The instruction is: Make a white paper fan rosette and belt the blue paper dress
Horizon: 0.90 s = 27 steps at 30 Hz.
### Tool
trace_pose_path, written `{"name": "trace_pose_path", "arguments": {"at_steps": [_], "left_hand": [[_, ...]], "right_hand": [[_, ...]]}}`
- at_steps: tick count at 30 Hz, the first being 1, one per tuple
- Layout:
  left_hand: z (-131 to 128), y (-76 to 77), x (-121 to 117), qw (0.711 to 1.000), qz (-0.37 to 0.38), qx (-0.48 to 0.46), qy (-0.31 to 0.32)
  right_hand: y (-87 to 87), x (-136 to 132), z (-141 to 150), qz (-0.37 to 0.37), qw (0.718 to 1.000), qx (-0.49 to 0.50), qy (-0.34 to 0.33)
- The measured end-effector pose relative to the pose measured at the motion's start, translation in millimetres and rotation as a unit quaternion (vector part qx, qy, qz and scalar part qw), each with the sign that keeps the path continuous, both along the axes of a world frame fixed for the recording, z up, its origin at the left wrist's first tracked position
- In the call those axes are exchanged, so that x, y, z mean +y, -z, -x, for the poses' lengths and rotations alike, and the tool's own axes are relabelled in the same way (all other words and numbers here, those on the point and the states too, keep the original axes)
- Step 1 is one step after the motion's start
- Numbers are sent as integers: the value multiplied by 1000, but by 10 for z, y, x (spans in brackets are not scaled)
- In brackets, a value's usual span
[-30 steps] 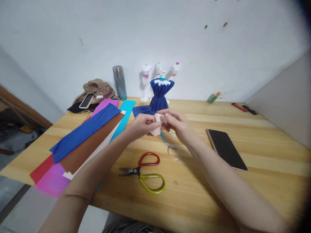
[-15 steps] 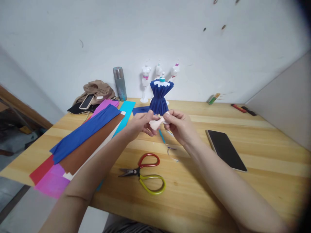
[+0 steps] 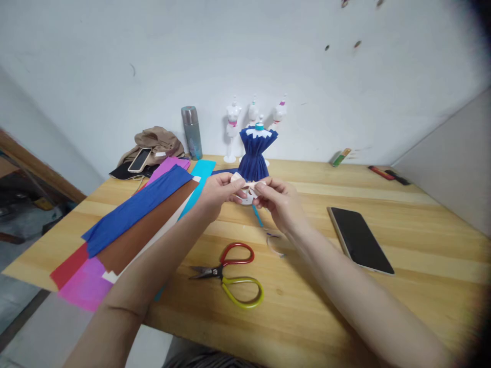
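Note:
A small pale pinkish-white piece of paper [image 3: 249, 186] is stretched between my fingertips, just in front of a mini dress form in a pleated dark blue dress [image 3: 253, 153]. My left hand [image 3: 222, 191] pinches one end of it, and my right hand [image 3: 278, 199] pinches the other. Both hands are closed and held above the table. Below them lie scissors [image 3: 230, 273] with one red and one yellow handle, blades pointing left. A thin blue strip [image 3: 258, 215] and a curled scrap [image 3: 273, 246] rest close to my right hand.
Coloured paper sheets [image 3: 134, 220] lie fanned on the left. Behind them are a brown cloth [image 3: 157, 140], a small phone [image 3: 140, 160] and a thermos [image 3: 192, 134]. White dress forms [image 3: 232, 128] stand by the wall. A large phone [image 3: 360, 239] lies on the right.
The pale paper was bunched with a flared end; now it is drawn out between both hands. My fingertips have shifted on it. The scissors and sheets stay put.

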<state>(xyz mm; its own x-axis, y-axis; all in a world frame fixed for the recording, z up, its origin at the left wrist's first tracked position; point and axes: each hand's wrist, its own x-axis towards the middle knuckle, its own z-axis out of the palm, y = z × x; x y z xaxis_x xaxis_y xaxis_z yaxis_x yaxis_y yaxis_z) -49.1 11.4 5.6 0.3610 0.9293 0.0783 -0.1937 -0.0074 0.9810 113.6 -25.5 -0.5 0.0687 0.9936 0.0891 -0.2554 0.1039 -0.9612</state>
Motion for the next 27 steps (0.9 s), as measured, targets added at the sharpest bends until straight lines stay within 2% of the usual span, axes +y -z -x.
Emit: {"name": "trace_pose_path", "arguments": {"at_steps": [4,12,16,22,27], "left_hand": [[7,-23,4,1000,11,19,-7],[-45,-29,5,998,33,17,-55],[-46,-24,8,998,33,19,-46],[-28,-32,15,999,-1,33,-41],[10,-38,47,995,-71,64,-3]], "right_hand": [[4,30,-35,-31,997,-65,30],[-8,17,-37,-24,987,-150,-43],[-13,17,-24,-19,981,-187,-43],[-6,26,-19,14,978,-201,-48],[-35,8,-12,21,980,-190,-48]]}}
